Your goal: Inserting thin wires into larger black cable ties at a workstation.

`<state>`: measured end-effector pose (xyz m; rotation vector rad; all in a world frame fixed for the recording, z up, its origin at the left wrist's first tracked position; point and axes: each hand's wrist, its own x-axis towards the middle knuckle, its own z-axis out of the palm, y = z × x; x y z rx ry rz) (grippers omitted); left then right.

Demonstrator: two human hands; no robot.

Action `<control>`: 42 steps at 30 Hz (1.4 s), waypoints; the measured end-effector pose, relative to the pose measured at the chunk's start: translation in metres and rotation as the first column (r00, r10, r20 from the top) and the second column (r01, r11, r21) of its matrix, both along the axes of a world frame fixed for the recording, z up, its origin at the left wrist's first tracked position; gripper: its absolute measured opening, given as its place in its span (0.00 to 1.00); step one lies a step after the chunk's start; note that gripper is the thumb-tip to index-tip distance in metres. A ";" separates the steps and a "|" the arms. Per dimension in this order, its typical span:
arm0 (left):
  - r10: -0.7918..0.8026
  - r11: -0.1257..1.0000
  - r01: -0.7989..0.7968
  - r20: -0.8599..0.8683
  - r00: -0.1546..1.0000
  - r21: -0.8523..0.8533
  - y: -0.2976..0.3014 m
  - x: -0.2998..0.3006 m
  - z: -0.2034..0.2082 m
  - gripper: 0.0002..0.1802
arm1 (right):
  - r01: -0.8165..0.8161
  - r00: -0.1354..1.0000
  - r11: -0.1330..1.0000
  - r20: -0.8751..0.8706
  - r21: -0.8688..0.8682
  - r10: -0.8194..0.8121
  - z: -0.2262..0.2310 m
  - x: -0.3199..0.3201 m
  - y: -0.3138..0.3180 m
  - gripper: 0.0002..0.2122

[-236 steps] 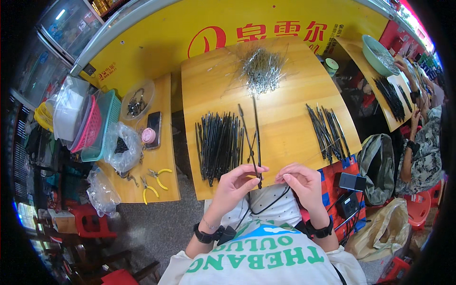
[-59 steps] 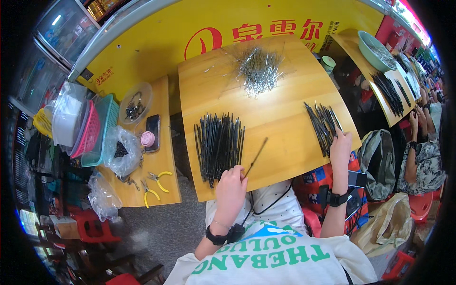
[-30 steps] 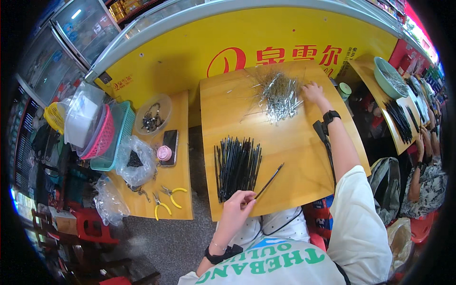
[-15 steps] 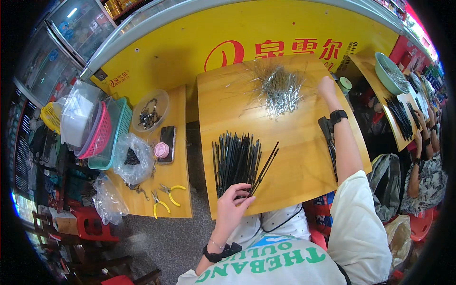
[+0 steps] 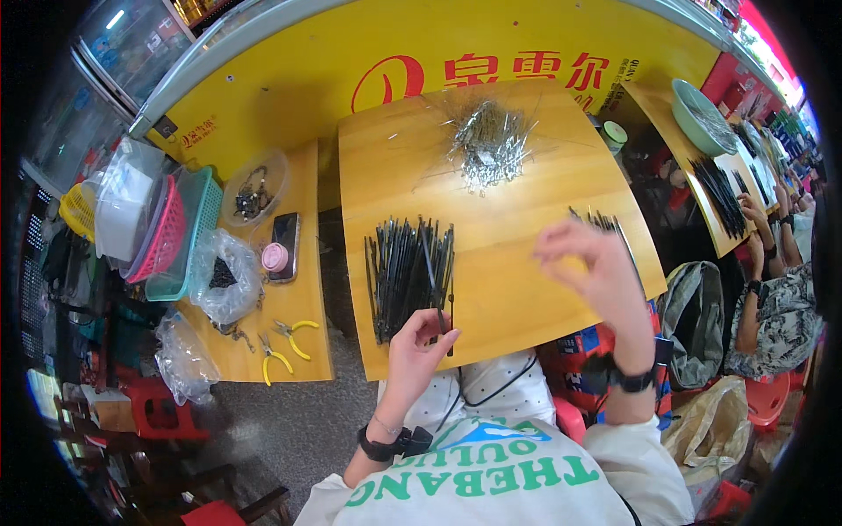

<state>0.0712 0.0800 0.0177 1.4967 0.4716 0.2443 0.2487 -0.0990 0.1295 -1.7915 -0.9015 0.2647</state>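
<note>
My left hand (image 5: 416,349) is at the near left edge of the wooden table (image 5: 517,289), thumb and fingers closed on a thin black strip (image 5: 430,260). Just beyond it lies a dense bundle of black strips (image 5: 393,276), side by side and pointing away from me. My right hand (image 5: 586,261) is over the right part of the table, smeared by motion. Its fingers look bent, but whether they hold anything cannot be made out. Behind it shows a smaller group of black strips (image 5: 603,221). At the far side sits a loose heap of thin silvery wire pieces (image 5: 489,145).
On a side table at left are two yellow-handled pliers (image 5: 279,361), a phone (image 5: 285,237), a pink round jar (image 5: 274,257), a plastic bag (image 5: 226,279) and stacked baskets (image 5: 167,232). A yellow panel (image 5: 289,96) stands behind. Another person's hands (image 5: 752,230) work at right.
My right hand has come back from the table's far right, beside the wire heap, toward me and left. The strips by my left hand have swung from leaning right to nearly upright beside the bundle.
</note>
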 end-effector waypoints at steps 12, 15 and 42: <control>-0.108 0.970 0.121 0.072 0.992 -0.210 -0.008 0.005 0.018 0.10 | 0.084 0.914 0.971 -0.406 0.225 0.016 -0.069 -0.094 -0.037 0.06; -0.125 0.968 0.139 0.078 0.989 -0.211 -0.009 0.008 0.024 0.09 | 0.154 0.862 0.932 -0.506 0.329 0.036 -0.071 -0.101 -0.027 0.07; -0.141 0.972 0.135 0.020 0.990 0.191 -0.035 0.011 0.016 0.14 | 0.110 0.989 0.971 -0.123 0.212 -0.085 -0.057 -0.088 -0.001 0.05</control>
